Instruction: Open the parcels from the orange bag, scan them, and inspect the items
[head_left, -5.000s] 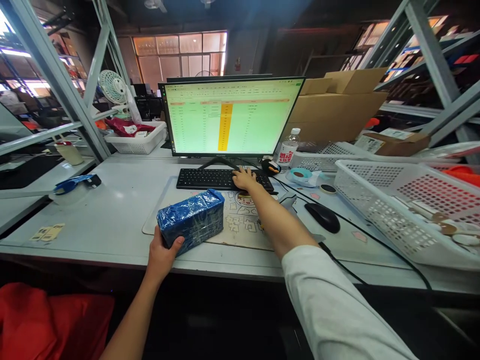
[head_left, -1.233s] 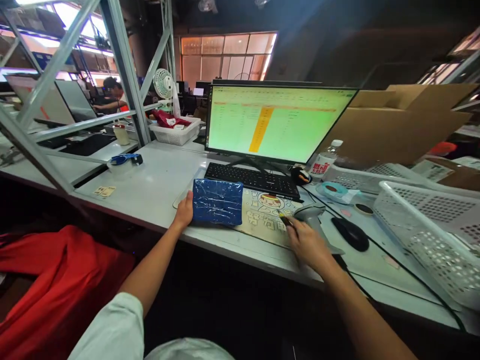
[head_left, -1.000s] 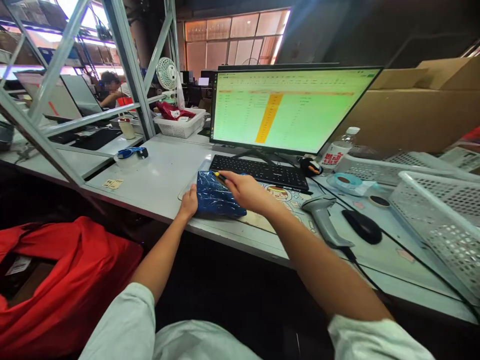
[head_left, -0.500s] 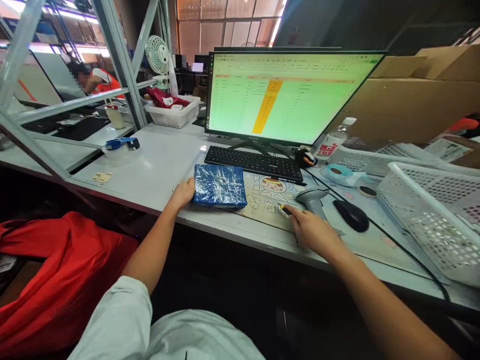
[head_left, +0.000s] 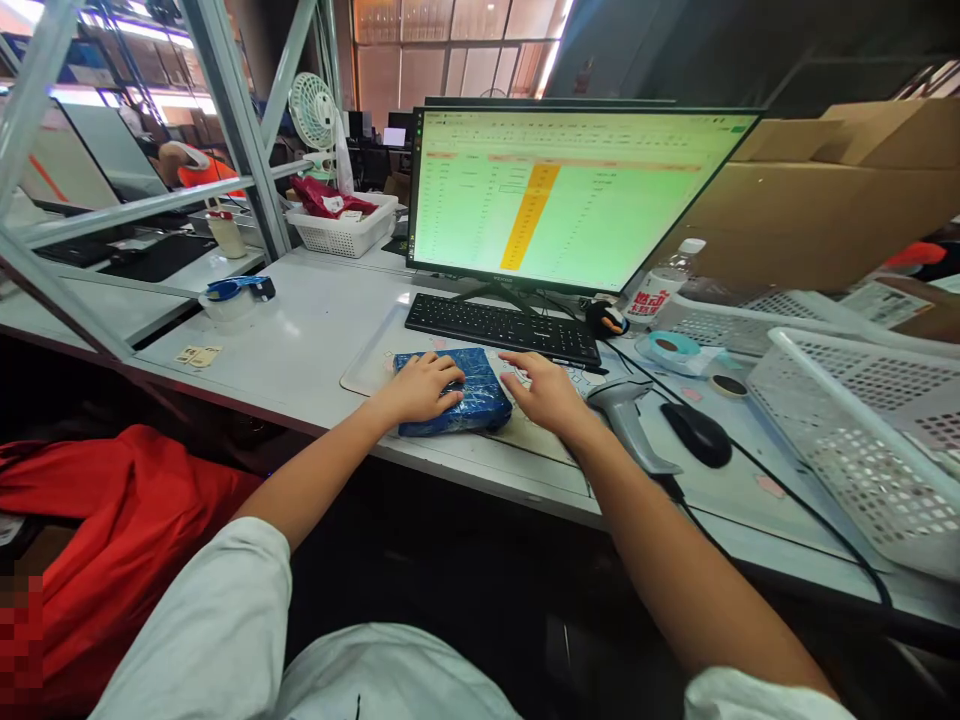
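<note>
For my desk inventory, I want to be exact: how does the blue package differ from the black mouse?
The package is blue, in shiny wrapping; the mouse is plain black.
The package is boxy, the mouse rounded.
The package is larger than the mouse.
Both lie on the desk.

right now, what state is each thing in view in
blue parcel: wrapped, lying flat; cut or sealed, unclear
left grip: open, resting on parcel
right grip: open, beside parcel
monitor: on, showing spreadsheet
bottle: capped, standing
large carton: flaps up
scanner: lying down, unheld
</note>
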